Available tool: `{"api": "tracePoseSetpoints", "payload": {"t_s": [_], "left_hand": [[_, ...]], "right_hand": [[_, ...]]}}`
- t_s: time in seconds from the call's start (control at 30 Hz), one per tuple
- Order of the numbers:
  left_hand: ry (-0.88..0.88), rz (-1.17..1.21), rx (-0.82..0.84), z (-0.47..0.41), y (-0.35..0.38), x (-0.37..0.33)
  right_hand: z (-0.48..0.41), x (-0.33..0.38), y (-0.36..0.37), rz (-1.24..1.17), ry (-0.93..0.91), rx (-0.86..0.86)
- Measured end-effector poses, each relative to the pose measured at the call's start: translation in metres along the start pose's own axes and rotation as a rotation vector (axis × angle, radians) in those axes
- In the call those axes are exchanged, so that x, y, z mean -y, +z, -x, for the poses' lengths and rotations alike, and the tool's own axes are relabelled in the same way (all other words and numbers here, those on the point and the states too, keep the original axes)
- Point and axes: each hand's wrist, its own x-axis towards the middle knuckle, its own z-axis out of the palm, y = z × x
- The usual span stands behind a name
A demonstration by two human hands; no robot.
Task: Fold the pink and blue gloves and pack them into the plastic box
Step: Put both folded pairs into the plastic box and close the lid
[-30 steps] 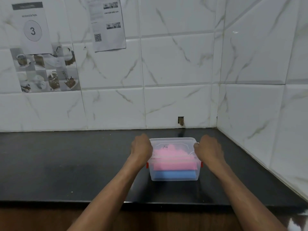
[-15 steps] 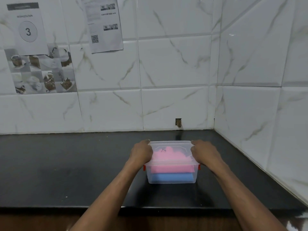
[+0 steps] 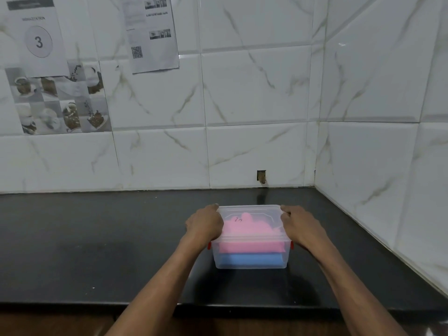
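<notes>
head view: i see the clear plastic box (image 3: 251, 259) sitting on the black countertop (image 3: 97, 238), toward the right, near the corner of the tiled walls. its translucent lid (image 3: 249, 212) is on. inside, the folded pink glove (image 3: 251, 246) lies on top of the blue glove (image 3: 249, 259). my left hand (image 3: 204, 224) is curled against the lid's left edge, fingers wrapped on it; my right hand (image 3: 299, 225) grips the right edge the same way. small red latches show at both sides.
</notes>
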Motion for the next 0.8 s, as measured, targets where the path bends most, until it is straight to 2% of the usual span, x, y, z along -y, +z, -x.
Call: {"api": "tracePoseSetpoints", "payload": {"t_s": [0.1,0.13,0.2,0.27,0.33,0.57,0.63,0.73,0.8], "left_hand": [[-0.049,-0.258,0.008,0.006,-0.006,-0.014],[-0.019,-0.321,0.013,0.007,-0.006,-0.020],[0.167,-0.375,0.054,0.008,0.002,-0.035],[0.288,-0.261,0.171,0.008,0.010,-0.052],[0.273,-0.182,0.258,0.004,0.015,-0.065],[0.155,-0.200,0.256,0.003,0.025,-0.087],[0.152,-0.189,0.250,0.003,0.026,-0.087],[0.164,-0.181,0.255,0.001,0.028,-0.083],[0.162,-0.189,0.261,0.000,0.029,-0.083]], "right_hand": [[0.001,0.003,-0.001,0.021,0.009,-0.006],[0.002,0.003,-0.001,0.032,0.017,-0.009],[0.003,0.005,-0.001,0.062,0.032,-0.029],[0.005,0.007,-0.001,0.089,0.035,-0.052],[0.006,0.008,-0.001,0.104,0.032,-0.060],[0.006,0.004,0.001,0.000,-0.016,-0.030],[0.007,0.003,0.001,-0.120,0.014,-0.010],[0.013,-0.005,0.002,-0.586,0.229,0.073],[0.015,-0.013,0.000,-0.748,0.336,0.162]]}}
